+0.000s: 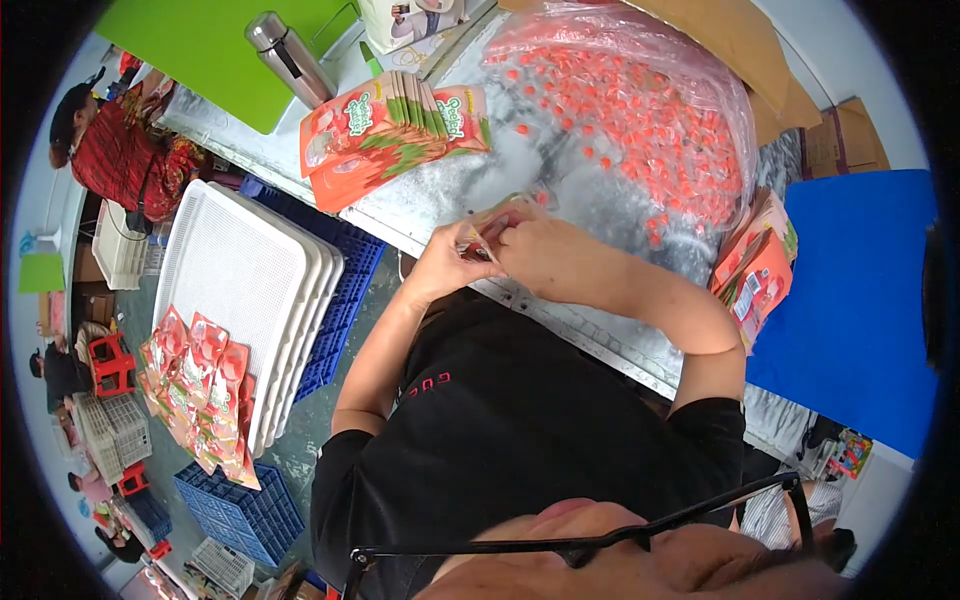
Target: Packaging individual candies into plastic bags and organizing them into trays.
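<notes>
Over the table's near edge, my left hand point(442, 266) grips a small pouch point(486, 246) with its mouth spread, thumb and fingers on either side. My right hand point(532, 252) is closed, its fingertips at the pouch's mouth; whatever they pinch is hidden. Just beyond my hands lie a few small red-centred pieces point(522, 129) in clear wrap. Many more form a heap point(640, 130) on a big clear plastic bag at the far right. Left of it, fanned red and green flat pouches point(385, 125) lie stacked on the table.
A steel thermos point(290, 58) stands behind the fanned pouches. To the right are another pouch stack point(757, 265) and a blue board point(850, 300). Stacked white trays point(240, 240) at my left carry several filled pouches point(205, 390). A blue crate point(240, 510) sits on the floor; a person point(125, 150) works nearby.
</notes>
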Tool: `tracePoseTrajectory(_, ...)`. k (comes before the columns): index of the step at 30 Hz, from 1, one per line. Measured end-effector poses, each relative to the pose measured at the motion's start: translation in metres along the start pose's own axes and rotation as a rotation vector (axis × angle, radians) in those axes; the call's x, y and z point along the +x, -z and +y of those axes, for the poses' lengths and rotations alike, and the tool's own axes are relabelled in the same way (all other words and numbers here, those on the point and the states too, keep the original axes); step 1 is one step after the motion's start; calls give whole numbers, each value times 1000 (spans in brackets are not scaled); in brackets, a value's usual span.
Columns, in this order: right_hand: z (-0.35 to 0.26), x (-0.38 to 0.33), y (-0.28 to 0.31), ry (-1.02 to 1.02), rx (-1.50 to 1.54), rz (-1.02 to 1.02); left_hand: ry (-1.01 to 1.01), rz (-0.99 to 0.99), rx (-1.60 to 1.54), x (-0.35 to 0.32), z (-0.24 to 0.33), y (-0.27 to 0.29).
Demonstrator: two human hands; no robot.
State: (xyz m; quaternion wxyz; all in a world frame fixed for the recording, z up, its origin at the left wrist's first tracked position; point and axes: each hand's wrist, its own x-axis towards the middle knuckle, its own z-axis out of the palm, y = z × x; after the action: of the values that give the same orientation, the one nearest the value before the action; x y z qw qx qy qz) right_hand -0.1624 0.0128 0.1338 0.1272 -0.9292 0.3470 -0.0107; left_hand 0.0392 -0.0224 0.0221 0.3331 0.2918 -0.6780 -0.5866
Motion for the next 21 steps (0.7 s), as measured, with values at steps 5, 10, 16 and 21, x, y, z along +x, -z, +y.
tracePoseTrajectory(5,11,22,-2,-17,112,-382,72,51,13,-8,5,-12)
tracePoseTrajectory(10,0,6,10,25,162,112,38,113,-64,-8,9,-11)
tracePoseTrajectory(16,8,23,0,-19,128,-228,36,207,20,-16,-4,-21)
tracePoseTrajectory(21,-1,24,7,-32,128,-59,76,311,-27,-18,-7,-21)
